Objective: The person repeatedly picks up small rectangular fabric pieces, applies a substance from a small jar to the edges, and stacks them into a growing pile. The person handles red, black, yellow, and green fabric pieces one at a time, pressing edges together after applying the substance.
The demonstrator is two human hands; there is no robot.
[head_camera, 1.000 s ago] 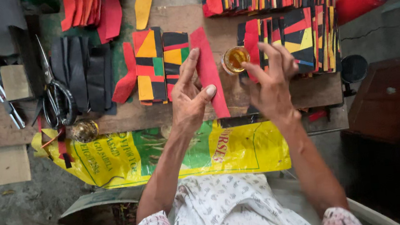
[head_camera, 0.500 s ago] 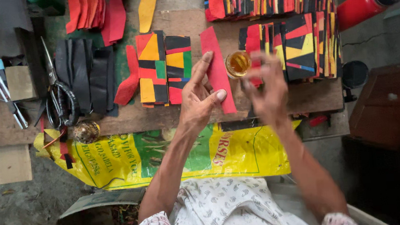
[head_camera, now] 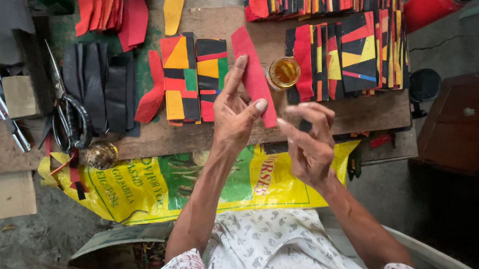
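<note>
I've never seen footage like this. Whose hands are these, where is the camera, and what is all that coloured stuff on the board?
There is no machine here: these are a person's two bare hands, filmed by a camera worn on the head and looking straight down. The left hand holds a long red strip of what looks like leather or felt above a wooden board. The right hand holds nothing I can make out; its fingers are bent beside the strip. Just past the strip stands a small open jar of amber liquid, perhaps glue. On the board lie patchwork panels in red, yellow, black and green, with more stacked at the right. To the left are black pieces and scissors. A yellow printed sack hangs below the board.
</note>
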